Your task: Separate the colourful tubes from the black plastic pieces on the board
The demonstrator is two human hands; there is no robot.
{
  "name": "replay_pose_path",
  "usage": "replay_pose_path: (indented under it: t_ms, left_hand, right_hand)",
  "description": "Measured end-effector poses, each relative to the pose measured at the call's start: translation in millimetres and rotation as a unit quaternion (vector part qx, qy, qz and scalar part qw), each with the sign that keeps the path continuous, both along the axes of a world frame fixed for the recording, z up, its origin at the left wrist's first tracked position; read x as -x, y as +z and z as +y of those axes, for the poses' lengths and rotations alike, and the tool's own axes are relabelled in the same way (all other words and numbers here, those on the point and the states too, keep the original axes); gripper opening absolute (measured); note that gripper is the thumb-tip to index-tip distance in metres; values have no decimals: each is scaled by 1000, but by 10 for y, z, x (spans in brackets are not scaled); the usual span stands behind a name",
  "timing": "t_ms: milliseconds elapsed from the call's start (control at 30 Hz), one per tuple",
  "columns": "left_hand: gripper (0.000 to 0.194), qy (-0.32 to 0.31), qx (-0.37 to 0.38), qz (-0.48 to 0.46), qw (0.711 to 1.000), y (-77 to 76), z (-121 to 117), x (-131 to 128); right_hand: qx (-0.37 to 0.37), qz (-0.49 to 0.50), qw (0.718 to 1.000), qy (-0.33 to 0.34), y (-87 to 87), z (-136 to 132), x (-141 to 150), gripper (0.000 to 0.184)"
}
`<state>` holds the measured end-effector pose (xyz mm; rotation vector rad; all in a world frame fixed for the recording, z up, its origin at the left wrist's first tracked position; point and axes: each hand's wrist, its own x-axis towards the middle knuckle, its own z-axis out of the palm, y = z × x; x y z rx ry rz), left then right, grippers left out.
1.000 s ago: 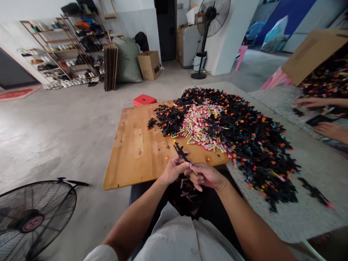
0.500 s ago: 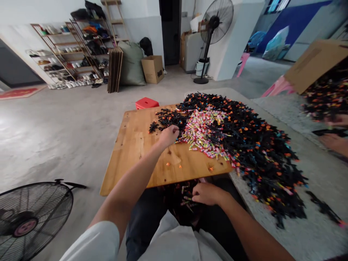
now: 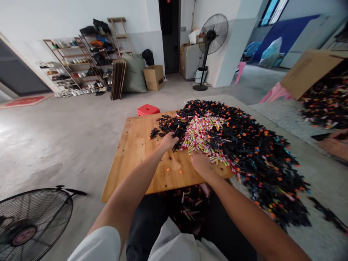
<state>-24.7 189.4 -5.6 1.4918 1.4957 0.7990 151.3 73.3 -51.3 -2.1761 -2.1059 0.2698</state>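
Note:
My left hand (image 3: 169, 141) is closed around a small black plastic toy gun (image 3: 177, 130) with a light blue tip, just above the wooden board. Next to it lies a loose heap of similar black pieces (image 3: 169, 123). My right hand (image 3: 200, 163) is at the near edge of a pile of small pink, white and yellow wrapped tubes (image 3: 202, 128), like candy tubes. Its fingers are bent together at the tubes, and what they pinch is hidden. A large mound of black toy guns with orange and blue bits (image 3: 252, 145) spreads to the right of the tubes.
The wooden board (image 3: 130, 156) carries a few orange bits (image 3: 181, 172). Below its edge, a dark container (image 3: 187, 208) holds more pieces between my legs. A co-worker's hand (image 3: 335, 145) is at the right, near a full carton (image 3: 307, 72). A floor fan (image 3: 24, 221) stands left.
My right hand has risen from over the container below the board to the tube pile. My left hand, near the black pieces, now visibly holds a toy gun pointing up.

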Motion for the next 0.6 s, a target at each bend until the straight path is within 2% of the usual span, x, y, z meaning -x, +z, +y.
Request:
replay_pose_path:
  t_ms: [133,200,233,300,333,367,433,500,533,600]
  left_hand:
    - [16,31,4,-120,992,-23,-130,258]
    - [17,40,16,-199,979,-50,-213,364]
    - [18,42,31,-262,964,-64,-266,400]
    - [20,35,69,-413,908,-83,-396,424]
    - [21,29,85,-482,872,-86,-471,407]
    - [22,22,96,-534,840,-82,-550,373]
    - [24,13,97,-582,807,-55,-710,265]
    - [26,3,90,-599,796,-10,-856,148]
    - [28,-6,83,-598,797,16,-919,101]
    - [30,-33,67,-581,811,67,-1023,50]
  right_hand:
    - [-6,19,1000,-19,35,52,-91,31]
    - [-12,30,999,-20,83,59,-118,26]
    - [-21,42,999,-17,106,45,-108,25]
    - [-56,130,990,-12,145,-35,-28,25]
    - [-75,211,975,-7,163,-99,41,26]
    - [-89,309,947,-3,181,-177,123,29]
    - [-99,497,862,6,228,-351,300,33]
    - [-97,601,793,16,291,-507,440,35]
    - [-101,629,770,16,327,-568,476,36]
    - [-116,658,744,5,402,-647,465,36]
